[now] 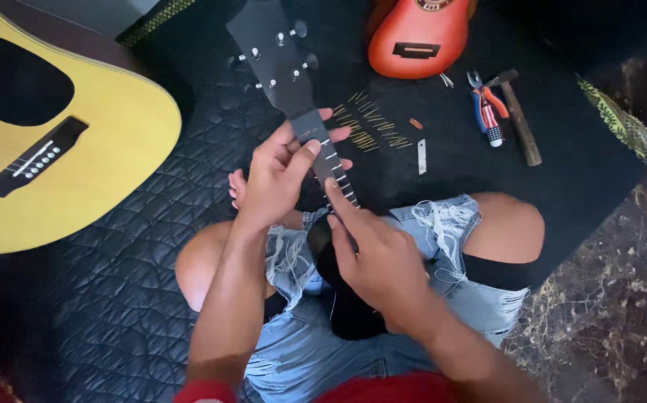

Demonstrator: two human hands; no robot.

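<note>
Right hand [383,261] presses a forefinger on the guitar neck [316,134]; left hand [275,179], at eleven o'clock, grips it with closed fingers.

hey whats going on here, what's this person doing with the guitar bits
A person sits on a dark quilted mat with a black guitar neck across their lap. The left hand wraps around the neck near the headstock while the right hand presses a fingertip on the fretboard. Loose fret wires, pliers and a hammer lie beyond, with a yellow acoustic guitar to the left and a small orange instrument body ahead.
</note>
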